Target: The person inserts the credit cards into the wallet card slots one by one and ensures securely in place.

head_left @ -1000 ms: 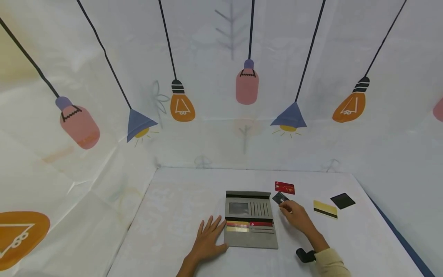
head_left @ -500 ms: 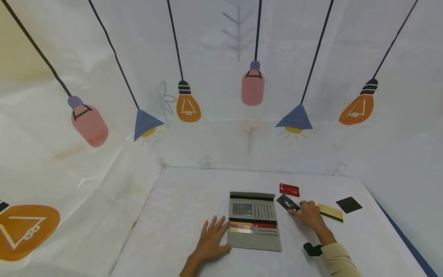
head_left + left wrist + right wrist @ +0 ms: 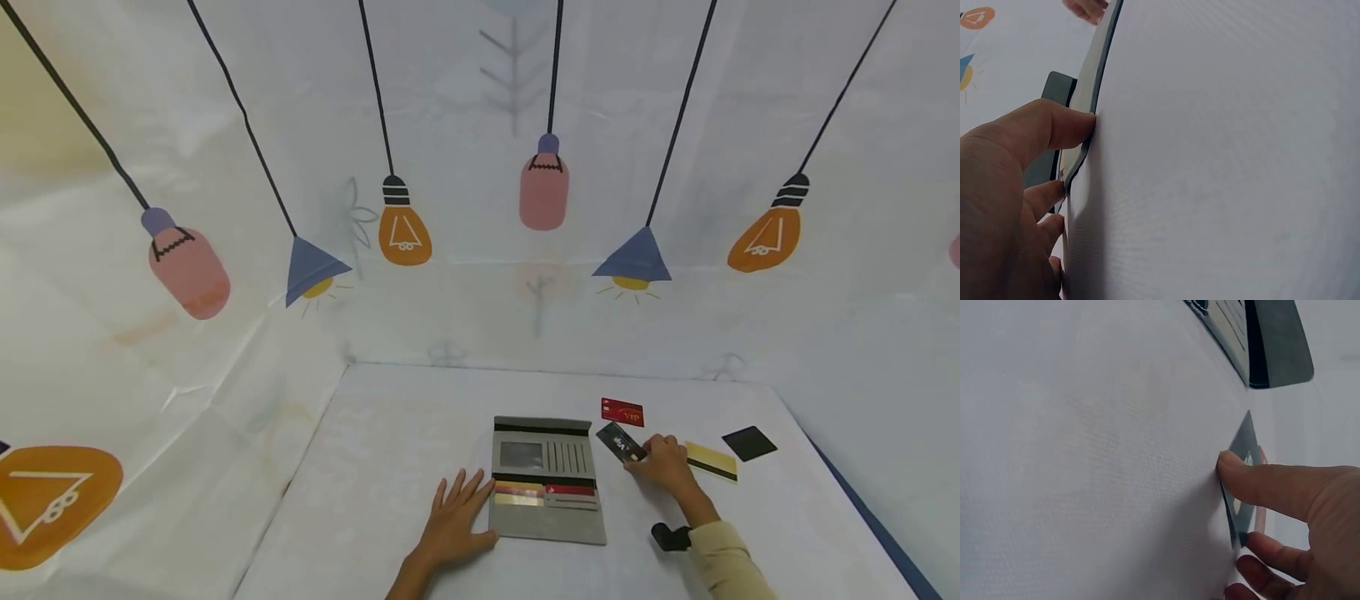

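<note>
From my end, the person's left hand (image 3: 453, 525) lies with its fingers spread and fairly straight. It grips nothing; the thumb and forefinger touch the left edge of the grey wallet (image 3: 547, 523), which is unfolded on the white tabletop (image 3: 375, 450). On the left wrist feed I see the thumb pressing that edge.

The right hand (image 3: 667, 465) has its fingers curled in, and I see it pinch the dark VIP card (image 3: 619, 440) between thumb and forefinger at the end farther from the wallet. That card lies just right of the wallet, slanted, apart from it.

In the wallet's lower half I make out yellowish cards (image 3: 520, 495) in the left slots and 1 red card (image 3: 570, 490) in the right; how many yellowish ones, I cannot tell. The upper half has a clear window (image 3: 521, 455) beside a row of slots.

Beyond the dark card lies 1 red VIP card (image 3: 622, 412). To the right of the hand is a yellow card with a black stripe (image 3: 711, 461), with a plain black card (image 3: 750, 443) just past it.
</note>
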`<state>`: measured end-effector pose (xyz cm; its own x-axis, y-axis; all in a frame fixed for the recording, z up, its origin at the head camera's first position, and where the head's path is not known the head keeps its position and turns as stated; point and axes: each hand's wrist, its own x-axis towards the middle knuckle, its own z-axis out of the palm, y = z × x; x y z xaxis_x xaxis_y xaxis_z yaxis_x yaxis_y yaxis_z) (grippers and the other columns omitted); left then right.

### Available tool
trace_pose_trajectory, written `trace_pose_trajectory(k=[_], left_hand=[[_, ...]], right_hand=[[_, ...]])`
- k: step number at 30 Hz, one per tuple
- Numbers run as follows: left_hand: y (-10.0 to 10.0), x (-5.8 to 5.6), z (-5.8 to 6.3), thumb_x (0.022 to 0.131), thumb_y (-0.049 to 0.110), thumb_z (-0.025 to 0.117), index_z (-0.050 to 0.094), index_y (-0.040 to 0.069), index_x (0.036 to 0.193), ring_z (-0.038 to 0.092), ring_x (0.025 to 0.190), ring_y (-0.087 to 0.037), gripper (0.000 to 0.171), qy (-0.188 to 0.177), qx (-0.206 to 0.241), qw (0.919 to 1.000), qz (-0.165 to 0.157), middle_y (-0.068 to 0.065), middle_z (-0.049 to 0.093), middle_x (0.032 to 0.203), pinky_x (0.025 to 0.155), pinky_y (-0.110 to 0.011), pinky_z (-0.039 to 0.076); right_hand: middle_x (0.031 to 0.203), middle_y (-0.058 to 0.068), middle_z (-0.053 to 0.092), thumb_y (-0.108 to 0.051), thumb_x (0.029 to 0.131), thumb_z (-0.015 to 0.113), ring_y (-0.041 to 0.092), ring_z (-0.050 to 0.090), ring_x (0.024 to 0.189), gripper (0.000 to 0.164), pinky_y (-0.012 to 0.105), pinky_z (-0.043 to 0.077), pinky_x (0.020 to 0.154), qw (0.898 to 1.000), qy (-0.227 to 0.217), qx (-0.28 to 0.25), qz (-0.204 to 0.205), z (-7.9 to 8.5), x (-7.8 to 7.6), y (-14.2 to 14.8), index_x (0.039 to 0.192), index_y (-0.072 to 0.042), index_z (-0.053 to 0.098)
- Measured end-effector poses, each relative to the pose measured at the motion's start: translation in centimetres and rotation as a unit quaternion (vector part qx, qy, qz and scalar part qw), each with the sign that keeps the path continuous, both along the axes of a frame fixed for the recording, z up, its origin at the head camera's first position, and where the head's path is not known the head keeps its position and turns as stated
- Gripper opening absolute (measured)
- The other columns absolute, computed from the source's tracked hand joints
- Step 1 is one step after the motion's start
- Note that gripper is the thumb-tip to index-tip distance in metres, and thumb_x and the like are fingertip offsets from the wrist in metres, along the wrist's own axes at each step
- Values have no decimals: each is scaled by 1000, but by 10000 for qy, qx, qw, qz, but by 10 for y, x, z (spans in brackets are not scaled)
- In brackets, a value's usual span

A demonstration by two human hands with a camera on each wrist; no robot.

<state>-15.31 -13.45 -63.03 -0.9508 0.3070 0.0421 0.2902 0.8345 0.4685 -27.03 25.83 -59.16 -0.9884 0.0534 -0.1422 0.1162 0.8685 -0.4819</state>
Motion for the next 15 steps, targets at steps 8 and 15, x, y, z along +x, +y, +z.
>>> trace_pose_trajectory(k=[8,15], left_hand=[[0,-1,0,83,53,67,39,27,154,25,152,-37,81,42,-34,10000,-42,-2,35,163,120,-63,12],[-1,0,1,83,52,67,41,25,154,26,152,-38,80,56,42,10000,-48,-3,36,162,120,-64,13]], right_hand=[[98,23,62,-8,87,70,30,57,87,34,41,49,72,9965,422,-683,-213,-1,5,-2,109,6,50],[100,22,66,-8,98,57,29,61,87,15,32,48,67,9848,1118,-1124,-708,4,14,-10,109,2,58]])
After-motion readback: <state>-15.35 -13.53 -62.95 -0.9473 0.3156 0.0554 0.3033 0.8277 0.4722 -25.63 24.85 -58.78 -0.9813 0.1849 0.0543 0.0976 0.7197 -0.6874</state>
